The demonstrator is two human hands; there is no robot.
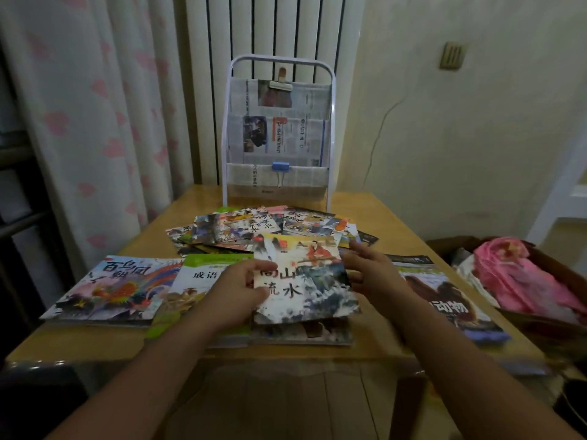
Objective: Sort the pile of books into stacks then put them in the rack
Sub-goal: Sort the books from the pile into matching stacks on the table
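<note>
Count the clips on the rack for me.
2. A wooden-handled clip holds the newspaper at the top of the rack, and a blue binder clip sits on the lower pocket's edge. Others may be hidden.

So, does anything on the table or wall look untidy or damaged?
Yes. The unsorted pile of books before the rack lies fanned out and askew, covers overlapping at mixed angles. A thin crack runs down the wall right of the rack. Nothing looks spilled.
</note>
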